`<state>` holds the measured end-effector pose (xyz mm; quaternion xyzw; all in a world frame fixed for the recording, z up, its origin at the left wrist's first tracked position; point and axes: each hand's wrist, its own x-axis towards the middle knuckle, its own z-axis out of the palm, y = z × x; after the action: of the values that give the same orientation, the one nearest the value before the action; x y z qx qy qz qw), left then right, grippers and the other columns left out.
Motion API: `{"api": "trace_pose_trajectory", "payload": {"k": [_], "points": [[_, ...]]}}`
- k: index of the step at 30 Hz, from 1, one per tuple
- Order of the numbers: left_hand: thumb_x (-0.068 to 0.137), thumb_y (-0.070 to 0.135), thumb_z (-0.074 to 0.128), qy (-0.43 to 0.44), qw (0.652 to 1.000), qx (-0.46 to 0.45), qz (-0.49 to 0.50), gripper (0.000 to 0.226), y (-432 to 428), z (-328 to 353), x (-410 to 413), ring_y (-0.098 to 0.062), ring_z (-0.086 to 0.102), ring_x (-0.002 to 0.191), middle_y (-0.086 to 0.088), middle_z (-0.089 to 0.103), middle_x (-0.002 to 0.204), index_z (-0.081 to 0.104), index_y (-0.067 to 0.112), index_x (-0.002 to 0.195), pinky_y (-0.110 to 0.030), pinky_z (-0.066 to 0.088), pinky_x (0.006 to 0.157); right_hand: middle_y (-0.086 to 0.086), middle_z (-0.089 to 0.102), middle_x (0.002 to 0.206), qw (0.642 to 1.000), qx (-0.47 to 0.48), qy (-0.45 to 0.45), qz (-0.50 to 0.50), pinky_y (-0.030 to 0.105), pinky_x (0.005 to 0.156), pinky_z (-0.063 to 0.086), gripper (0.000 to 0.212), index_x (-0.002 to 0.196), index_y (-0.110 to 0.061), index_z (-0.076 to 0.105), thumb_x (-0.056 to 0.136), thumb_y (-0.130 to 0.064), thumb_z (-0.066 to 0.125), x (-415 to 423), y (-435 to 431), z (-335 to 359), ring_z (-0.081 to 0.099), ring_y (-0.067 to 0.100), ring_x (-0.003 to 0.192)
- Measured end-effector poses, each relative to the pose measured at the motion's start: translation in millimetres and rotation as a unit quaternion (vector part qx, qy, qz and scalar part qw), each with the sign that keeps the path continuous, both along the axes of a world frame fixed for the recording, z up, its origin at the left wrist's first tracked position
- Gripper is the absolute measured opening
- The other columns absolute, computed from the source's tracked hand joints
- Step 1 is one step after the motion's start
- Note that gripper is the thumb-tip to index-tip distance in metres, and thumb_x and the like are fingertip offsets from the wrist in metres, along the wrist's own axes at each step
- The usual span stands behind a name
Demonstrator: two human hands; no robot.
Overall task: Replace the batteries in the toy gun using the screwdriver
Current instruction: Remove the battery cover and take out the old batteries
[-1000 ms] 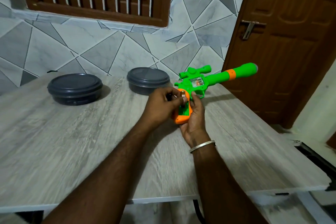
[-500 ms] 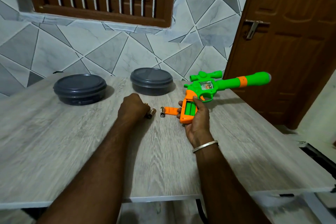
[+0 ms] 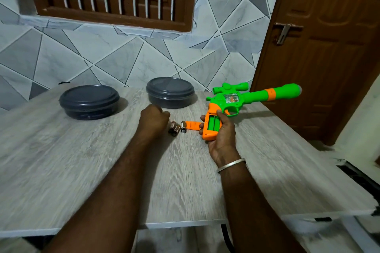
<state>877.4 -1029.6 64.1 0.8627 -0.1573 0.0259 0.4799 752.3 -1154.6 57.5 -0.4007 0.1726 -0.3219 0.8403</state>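
Observation:
My right hand (image 3: 223,135) grips the orange handle of the green toy gun (image 3: 244,99), held just above the table with its barrel pointing right. The battery bay in the handle faces me, uncovered, showing green inside. The orange battery cover (image 3: 192,125) lies on the table left of the handle. Two batteries (image 3: 174,129) lie side by side beside it, and a third battery (image 3: 183,126) is next to the cover. My left hand (image 3: 154,120) is curled in a fist right beside the two batteries, fingertips hidden. No screwdriver is in view.
Two dark round lidded containers (image 3: 89,101) (image 3: 170,92) stand at the back of the wood-grain table (image 3: 61,166). A tiled wall lies behind. A brown door (image 3: 320,47) stands to the right, past the table's right edge.
A second ago both hands worked at the gun's handle. My left hand has since come down to the table beside the batteries, and the gun has shifted slightly right.

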Motion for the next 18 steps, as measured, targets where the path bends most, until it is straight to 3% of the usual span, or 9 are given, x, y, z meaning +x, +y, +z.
{"api": "trace_pose_trajectory", "payload": {"k": [2, 6, 9, 13, 15, 18], "points": [[0.093, 0.005, 0.059, -0.023, 0.999, -0.033, 0.026, 0.027, 1.5, 3.2, -2.5, -0.027, 0.067, 0.100, -0.012, 0.067, 0.113, 0.065, 0.004, 0.118, -0.038, 0.055, 0.091, 0.014, 0.065, 0.079, 1.000, 0.002, 0.000, 0.004, 0.022, 0.042, 0.045, 0.024, 0.101, -0.009, 0.062, 0.100, -0.028, 0.047, 0.4, 0.1, -0.6, 0.056, 0.020, 0.054], [0.095, 0.006, 0.061, -0.050, 0.996, -0.035, 0.062, 0.021, 0.9, 2.5, -2.8, -0.026, 0.065, 0.105, -0.011, 0.070, 0.113, 0.070, 0.007, 0.113, -0.030, 0.044, 0.082, 0.014, 0.065, 0.079, 1.000, -0.004, 0.003, 0.006, 0.022, 0.042, 0.045, 0.025, 0.097, -0.009, 0.062, 0.100, -0.029, 0.047, 0.5, 0.3, -0.3, 0.056, 0.020, 0.055], [0.094, 0.013, 0.066, -0.037, 0.996, -0.051, 0.058, 0.015, 0.5, -0.5, -3.9, -0.024, 0.067, 0.101, -0.009, 0.075, 0.106, 0.076, 0.010, 0.105, -0.033, 0.050, 0.091, 0.014, 0.065, 0.079, 1.000, -0.005, 0.007, 0.004, 0.022, 0.042, 0.045, 0.025, 0.097, -0.008, 0.062, 0.100, -0.028, 0.047, -0.2, 0.2, -0.2, 0.056, 0.021, 0.058], [0.087, 0.011, 0.076, 0.008, 0.992, -0.112, 0.058, 0.014, -1.9, -8.8, -12.0, -0.017, 0.070, 0.085, -0.008, 0.073, 0.097, 0.076, 0.011, 0.101, -0.033, 0.058, 0.086, 0.016, 0.066, 0.084, 1.000, -0.002, 0.012, 0.007, 0.023, 0.041, 0.046, 0.028, 0.106, -0.006, 0.061, 0.099, -0.029, 0.049, 0.7, 0.7, -2.3, 0.058, 0.019, 0.055], [0.085, 0.016, 0.079, -0.002, 0.993, -0.091, 0.071, 0.014, -2.8, -12.4, -11.6, -0.018, 0.071, 0.084, -0.006, 0.073, 0.093, 0.075, 0.015, 0.098, -0.038, 0.060, 0.085, 0.016, 0.066, 0.085, 1.000, -0.003, 0.013, 0.008, 0.023, 0.042, 0.046, 0.030, 0.110, -0.004, 0.060, 0.099, -0.030, 0.048, 1.1, 0.4, -3.3, 0.058, 0.019, 0.055], [0.089, 0.020, 0.075, -0.025, 0.997, -0.019, 0.070, 0.012, 0.3, -9.2, -14.2, -0.018, 0.066, 0.088, -0.006, 0.074, 0.095, 0.076, 0.013, 0.098, -0.035, 0.055, 0.083, 0.014, 0.066, 0.082, 1.000, -0.003, 0.011, 0.011, 0.023, 0.042, 0.046, 0.029, 0.111, -0.006, 0.060, 0.099, -0.029, 0.048, 0.2, 0.4, -2.5, 0.058, 0.019, 0.056]]}}
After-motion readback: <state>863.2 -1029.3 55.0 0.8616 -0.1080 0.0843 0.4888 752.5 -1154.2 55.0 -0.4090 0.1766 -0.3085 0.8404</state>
